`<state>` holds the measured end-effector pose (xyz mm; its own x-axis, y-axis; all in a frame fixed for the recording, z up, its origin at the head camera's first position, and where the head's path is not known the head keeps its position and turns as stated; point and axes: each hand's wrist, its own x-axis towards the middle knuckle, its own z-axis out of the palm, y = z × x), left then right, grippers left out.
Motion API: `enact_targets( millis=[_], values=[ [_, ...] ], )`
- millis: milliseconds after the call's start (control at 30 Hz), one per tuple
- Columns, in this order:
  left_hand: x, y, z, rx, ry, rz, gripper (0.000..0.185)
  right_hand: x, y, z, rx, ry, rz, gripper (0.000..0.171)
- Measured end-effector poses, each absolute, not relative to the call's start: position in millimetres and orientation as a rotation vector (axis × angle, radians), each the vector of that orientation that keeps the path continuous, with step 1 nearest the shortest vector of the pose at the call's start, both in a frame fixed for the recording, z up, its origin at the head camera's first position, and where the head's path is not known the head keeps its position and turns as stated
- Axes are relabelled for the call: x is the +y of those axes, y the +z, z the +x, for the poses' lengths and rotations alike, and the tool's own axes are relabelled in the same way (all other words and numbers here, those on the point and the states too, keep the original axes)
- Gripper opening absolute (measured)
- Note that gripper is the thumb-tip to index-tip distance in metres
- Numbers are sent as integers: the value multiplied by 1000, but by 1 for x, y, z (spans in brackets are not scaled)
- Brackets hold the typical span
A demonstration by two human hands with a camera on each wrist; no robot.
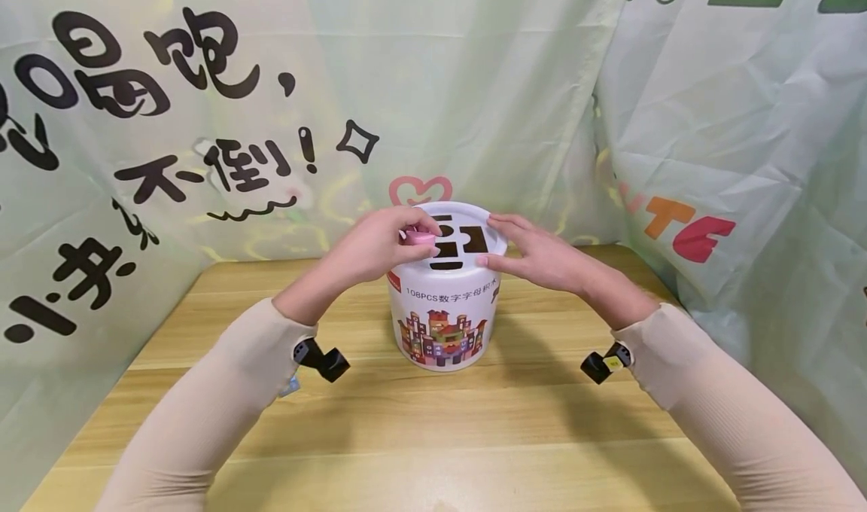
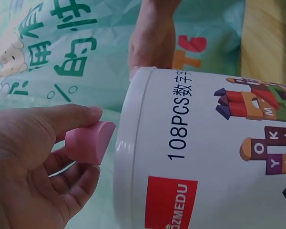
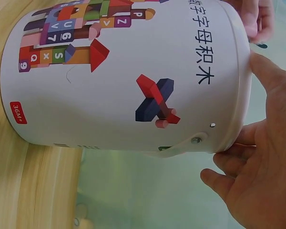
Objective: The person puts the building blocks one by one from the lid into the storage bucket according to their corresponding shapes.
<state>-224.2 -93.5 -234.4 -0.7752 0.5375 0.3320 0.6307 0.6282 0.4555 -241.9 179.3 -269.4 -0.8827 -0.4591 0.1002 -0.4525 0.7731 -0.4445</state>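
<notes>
Pinching a pink block [image 2: 88,140], the left hand [image 2: 33,162] shows its grip wrist-side; right hand [image 1: 542,256] lies flat on the bucket [image 1: 443,309].

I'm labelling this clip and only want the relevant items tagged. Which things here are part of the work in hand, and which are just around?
In the work:
- pink block, pinched by the left hand
- white bucket with its slotted lid
- right hand, resting on the lid's rim

Just around:
- wooden table
- printed cloth backdrop

A wooden table [image 1: 420,422] stands before pale green printed cloth backdrops [image 1: 474,83].
</notes>
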Motion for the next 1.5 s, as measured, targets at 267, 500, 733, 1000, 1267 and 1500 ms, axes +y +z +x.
enact_targets(
  millis=[267, 500, 733, 1000, 1267, 1500],
  values=[
    [-75, -237, -234, -2733, -856, -987, 22, 180, -270, -242, 2956, -728, -765, 94],
    [-65, -244, -236, -2740, -832, -1038, 18, 180, -272, -242, 2959, -736, -766, 94],
    [-65, -252, -238, -2736, -864, -1059, 13, 180, -273, -242, 2952, -743, -768, 92],
    [-66, -256, -237, -2724, -874, -1074, 16, 180, -273, -242, 2954, -740, -768, 93],
    [-66, -255, -234, -2721, -867, -1089, 12, 179, -273, -242, 2958, -743, -769, 93],
    [-75, -249, -231, -2714, -870, -1085, 15, 180, -274, -242, 2963, -738, -771, 94]
  ],
)
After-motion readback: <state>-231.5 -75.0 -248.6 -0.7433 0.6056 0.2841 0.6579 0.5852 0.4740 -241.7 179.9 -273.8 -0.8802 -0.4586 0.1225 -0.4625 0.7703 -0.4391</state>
